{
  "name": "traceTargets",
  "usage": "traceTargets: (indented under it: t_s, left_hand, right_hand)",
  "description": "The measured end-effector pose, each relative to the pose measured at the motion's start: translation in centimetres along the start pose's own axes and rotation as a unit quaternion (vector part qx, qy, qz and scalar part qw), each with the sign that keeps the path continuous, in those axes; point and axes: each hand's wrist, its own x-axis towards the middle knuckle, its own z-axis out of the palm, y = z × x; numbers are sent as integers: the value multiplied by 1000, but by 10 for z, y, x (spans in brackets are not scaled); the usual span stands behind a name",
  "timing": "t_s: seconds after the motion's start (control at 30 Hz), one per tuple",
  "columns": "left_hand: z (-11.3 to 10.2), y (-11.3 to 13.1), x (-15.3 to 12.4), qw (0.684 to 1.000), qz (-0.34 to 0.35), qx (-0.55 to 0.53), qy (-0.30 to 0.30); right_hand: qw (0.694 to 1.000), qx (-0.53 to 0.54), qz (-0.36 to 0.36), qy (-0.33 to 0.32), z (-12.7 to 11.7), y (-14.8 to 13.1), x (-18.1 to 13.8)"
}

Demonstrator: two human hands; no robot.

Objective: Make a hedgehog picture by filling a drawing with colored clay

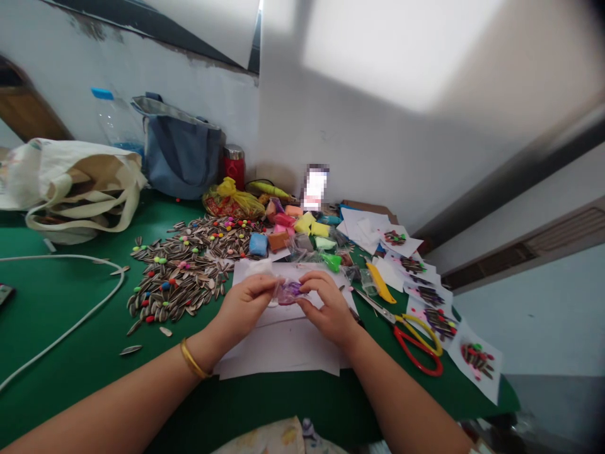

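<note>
Both my hands meet over white paper sheets (283, 343) on the green table (70, 296). My left hand (243, 306), with a gold bangle on its wrist, and my right hand (328, 309) both pinch a small clear plastic packet of purple clay (288, 292) between their fingertips. A heap of striped sunflower seeds (184, 271) dotted with small coloured clay balls lies just left of my left hand. Packets of coloured clay (297, 230) are piled behind the paper.
Yellow-and-red scissors (416, 340) and a yellow tool (380, 284) lie to the right, beside a row of paper cards with seed pictures (435, 309). A cream tote bag (70, 189), blue bag (182, 151), water bottle, red flask (234, 165) and white cable (66, 328) are at left and back.
</note>
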Motion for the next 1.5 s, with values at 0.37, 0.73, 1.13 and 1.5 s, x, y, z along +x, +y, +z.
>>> traceTargets:
  t_s: [0.37,0.73,1.13,1.5]
  left_hand:
    - [4,3,-2,996,-43,-84,-10]
    - [-2,10,-2,999,-38,-10,8]
    - [3,2,-6,985,67,140,-76]
    - [-5,4,-6,973,129,191,12]
  right_hand:
    - [995,47,86,33,10,1,-7]
    - [998,36,20,46,3,-5,-1]
    - [992,-84,-1,-90,14,-11,-5]
    - [999,-40,28,-20,7,-7,-1]
